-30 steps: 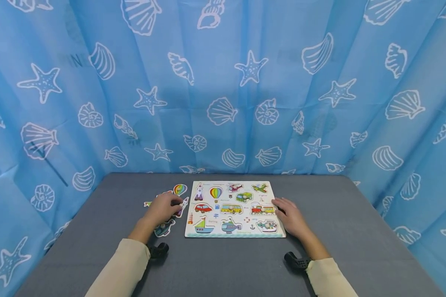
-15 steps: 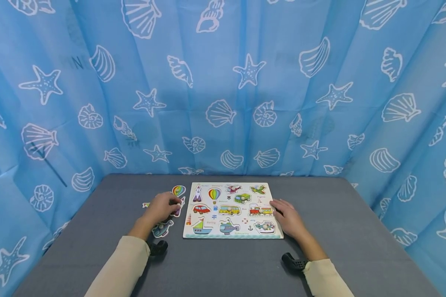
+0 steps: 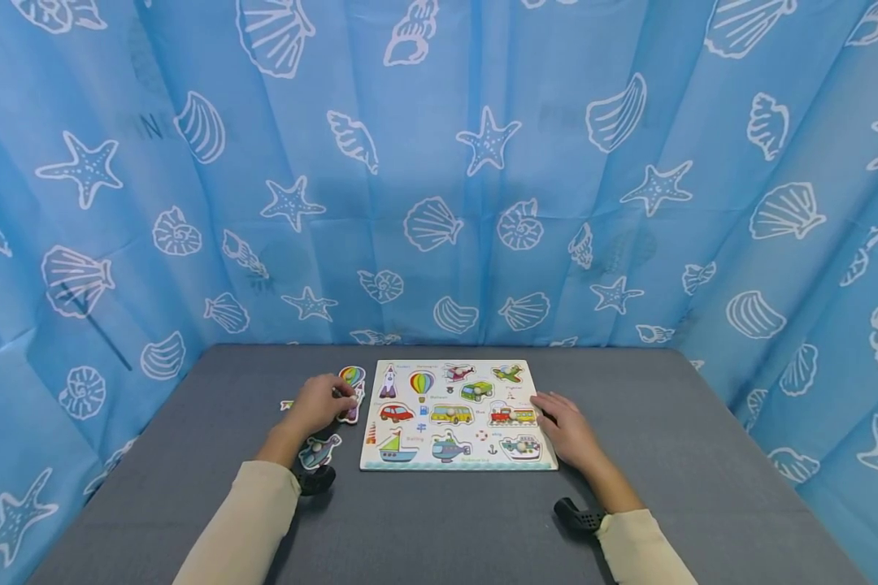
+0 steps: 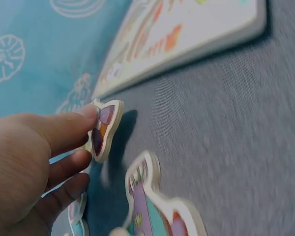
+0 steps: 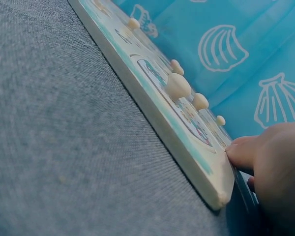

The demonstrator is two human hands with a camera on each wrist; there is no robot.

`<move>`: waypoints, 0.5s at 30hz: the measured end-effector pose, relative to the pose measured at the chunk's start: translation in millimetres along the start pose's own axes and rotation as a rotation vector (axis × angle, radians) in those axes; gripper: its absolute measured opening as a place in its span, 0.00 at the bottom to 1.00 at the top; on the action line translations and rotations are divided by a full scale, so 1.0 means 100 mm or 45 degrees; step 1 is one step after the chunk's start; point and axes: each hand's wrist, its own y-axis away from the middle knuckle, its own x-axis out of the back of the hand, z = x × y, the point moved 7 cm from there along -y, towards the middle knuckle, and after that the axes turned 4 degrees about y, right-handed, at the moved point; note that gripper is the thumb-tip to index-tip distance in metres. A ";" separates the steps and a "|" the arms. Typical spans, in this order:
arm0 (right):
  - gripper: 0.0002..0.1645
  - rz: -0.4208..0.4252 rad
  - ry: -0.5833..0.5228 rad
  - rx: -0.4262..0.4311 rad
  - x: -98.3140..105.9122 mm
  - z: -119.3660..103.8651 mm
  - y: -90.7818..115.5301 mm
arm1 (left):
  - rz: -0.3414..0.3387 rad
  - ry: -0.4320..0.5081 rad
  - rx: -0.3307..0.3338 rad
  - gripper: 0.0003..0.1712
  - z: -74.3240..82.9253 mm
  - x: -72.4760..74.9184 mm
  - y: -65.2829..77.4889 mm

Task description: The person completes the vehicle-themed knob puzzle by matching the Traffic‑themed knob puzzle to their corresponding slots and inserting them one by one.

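My left hand pinches a wooden rocket puzzle piece between thumb and fingers. A shadow lies beside the piece in the left wrist view, and it appears tilted just off the table. In the head view the rocket is left of the white puzzle board, near the balloon piece. My right hand rests at the board's right edge. Its thumb touches the board's rim near a corner, with the other fingers partly hidden. The board bears vehicle pictures and several pieces with round knobs.
A blue submarine-like piece lies below my left hand, close to the black wrist device. Another piece peeks out left of that hand. The grey table ends at a blue shell-patterned curtain.
My left hand keeps its pinch on the rocket piece and has shifted slightly upward in view, nearer the balloon piece. The right hand stays at the board's edge. The head view has moved slightly.
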 end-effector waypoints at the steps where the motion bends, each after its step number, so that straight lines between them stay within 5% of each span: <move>1: 0.23 0.001 0.002 0.001 0.00 0.00 0.00 | 0.014 0.018 -0.009 0.06 0.02 0.01 0.00; 7: 0.23 0.003 0.003 0.005 0.00 0.01 0.00 | 0.137 0.112 -0.070 0.07 0.15 0.04 0.00; 15: 0.23 -0.004 -0.004 -0.009 -0.01 0.02 0.00 | 0.322 0.254 -0.042 0.07 0.30 0.02 -0.01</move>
